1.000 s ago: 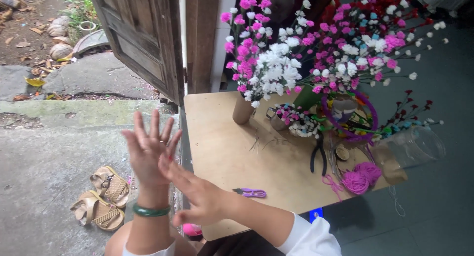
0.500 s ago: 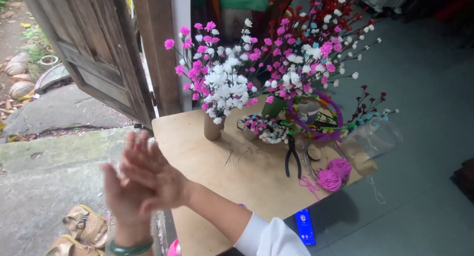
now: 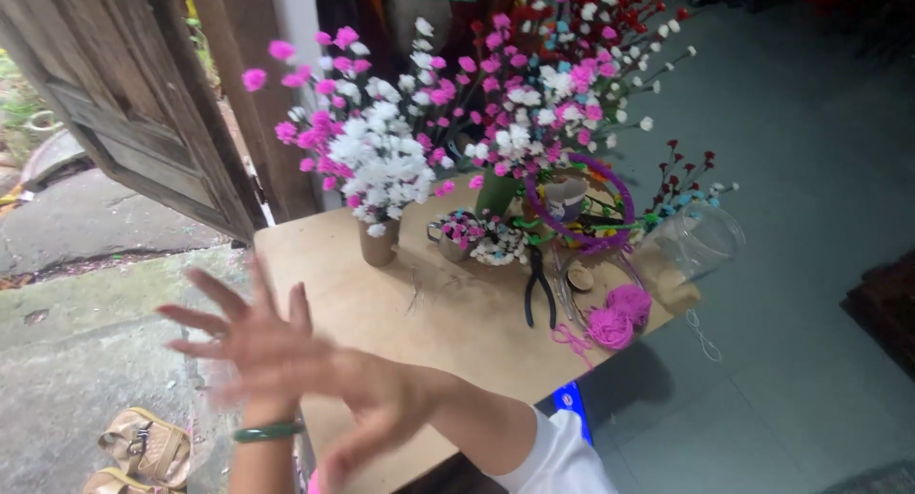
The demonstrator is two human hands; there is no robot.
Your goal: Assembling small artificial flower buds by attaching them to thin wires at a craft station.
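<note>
My left hand (image 3: 243,337), with a green bangle (image 3: 270,432) on its wrist, is raised with fingers spread and holds nothing. My right hand (image 3: 367,403), coming from a white sleeve (image 3: 553,456), lies across the left palm with its fingers apart; both hands are motion-blurred. They hover over the near left corner of a wooden table (image 3: 448,327). On the table stand a brown vase of white and pink flowers (image 3: 378,246), black pliers (image 3: 539,289) and pink yarn balls (image 3: 620,318).
A purple hoop (image 3: 581,208) and taller flower bunches crowd the table's back right, beside a clear jar (image 3: 705,237). A wooden door (image 3: 124,113) stands open at left. Sandals (image 3: 143,446) lie on the concrete below. A blue object (image 3: 569,399) sits under the table edge.
My right hand has slid across my left palm, and both hands moved right over the table corner. The view has swung, bringing the table and flowers toward the middle.
</note>
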